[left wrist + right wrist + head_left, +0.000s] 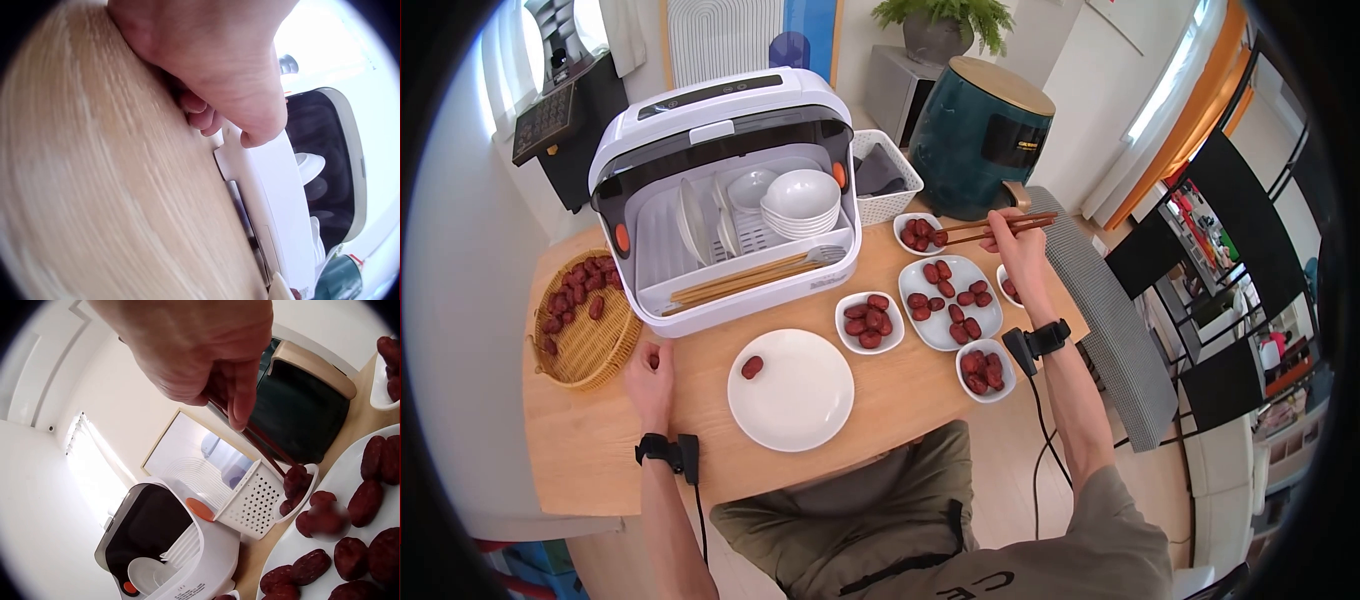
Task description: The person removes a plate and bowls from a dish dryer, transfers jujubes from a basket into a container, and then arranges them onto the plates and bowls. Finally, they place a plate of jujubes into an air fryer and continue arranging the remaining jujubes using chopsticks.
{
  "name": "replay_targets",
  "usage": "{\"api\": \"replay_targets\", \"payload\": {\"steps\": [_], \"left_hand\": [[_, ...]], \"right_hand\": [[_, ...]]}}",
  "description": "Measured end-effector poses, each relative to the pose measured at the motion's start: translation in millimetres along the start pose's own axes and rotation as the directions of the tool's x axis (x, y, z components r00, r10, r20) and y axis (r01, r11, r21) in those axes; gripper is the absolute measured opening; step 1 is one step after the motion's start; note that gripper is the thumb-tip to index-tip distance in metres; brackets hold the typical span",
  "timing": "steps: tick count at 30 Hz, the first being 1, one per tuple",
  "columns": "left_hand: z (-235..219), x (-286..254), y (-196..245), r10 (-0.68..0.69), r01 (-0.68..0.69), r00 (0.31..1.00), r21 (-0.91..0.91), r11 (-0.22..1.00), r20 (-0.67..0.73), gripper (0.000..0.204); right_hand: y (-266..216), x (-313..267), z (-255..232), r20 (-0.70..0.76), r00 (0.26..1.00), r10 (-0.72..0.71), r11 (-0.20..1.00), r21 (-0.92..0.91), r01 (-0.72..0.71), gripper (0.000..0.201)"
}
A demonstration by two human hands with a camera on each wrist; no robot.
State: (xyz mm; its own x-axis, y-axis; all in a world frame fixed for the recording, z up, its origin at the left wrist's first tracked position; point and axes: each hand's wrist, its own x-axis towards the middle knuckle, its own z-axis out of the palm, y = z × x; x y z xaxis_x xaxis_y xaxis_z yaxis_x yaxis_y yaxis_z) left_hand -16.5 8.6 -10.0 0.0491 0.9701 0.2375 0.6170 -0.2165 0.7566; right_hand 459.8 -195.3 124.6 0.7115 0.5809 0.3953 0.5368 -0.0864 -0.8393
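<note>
My right hand (1022,255) holds a pair of brown chopsticks (265,445). Their tips meet a red date (940,238) at the edge of the small white back bowl (903,243), which holds several more. Nearer me, a white square-ish plate (945,267) carries small groups of dates. At the left, my left hand (650,385) rests on the table with loosely curled fingers, beside a woven basket (605,345) of dates; its fingers (201,115) are partly hidden under the palm. A single date (752,367) lies on the round white plate (795,410) between my arms.
Two bowls of dates, a middle one (869,323) and a front one (985,371), flank the square-ish plate; another bowl is partly hidden by my right arm. Behind stand a dish cabinet (750,300) with bowls and chopsticks, a perforated white basket (885,207) and a green air fryer (970,140).
</note>
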Motion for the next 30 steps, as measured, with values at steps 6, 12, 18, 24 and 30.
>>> {"api": "replay_targets", "payload": {"steps": [6, 12, 18, 24, 30], "left_hand": [[-1.8, -0.8, 5.7, 0.005, -0.004, 1.0, 0.043, 0.999, -0.015, 0.038], [-3.0, -0.6, 7.1, -0.009, 0.009, 1.0, 0.026, 1.0, 0.011, 0.038], [-6.9, -4.3, 16.7, -0.005, 0.006, 1.0, 0.071, 0.997, -0.013, 0.039], [-4.9, -2.0, 10.1, 0.011, -0.011, 1.0, 0.059, 0.998, 0.001, 0.041], [-4.3, -1.6, 9.3, -0.002, 0.003, 1.0, 0.059, 0.998, -0.004, 0.042]], "right_hand": [[4.6, -1.4, 1.3, 0.012, 1.0, 0.027, 0.999, 0.022, -0.028, 0.026], [1.0, -3.2, 0.8, 0.006, 0.999, -0.051, 0.999, 0.002, 0.051, 0.022], [12.3, -3.1, 1.7, 0.035, 0.998, -0.058, 0.998, 0.018, 0.057, 0.022], [-54.8, -47.2, 4.8, 0.056, 0.997, -0.061, 0.981, 0.188, 0.049, 0.019], [-109.3, -141.1, 56.6, 0.499, 0.856, -0.134, 0.92, 0.383, -0.079, 0.014]]}}
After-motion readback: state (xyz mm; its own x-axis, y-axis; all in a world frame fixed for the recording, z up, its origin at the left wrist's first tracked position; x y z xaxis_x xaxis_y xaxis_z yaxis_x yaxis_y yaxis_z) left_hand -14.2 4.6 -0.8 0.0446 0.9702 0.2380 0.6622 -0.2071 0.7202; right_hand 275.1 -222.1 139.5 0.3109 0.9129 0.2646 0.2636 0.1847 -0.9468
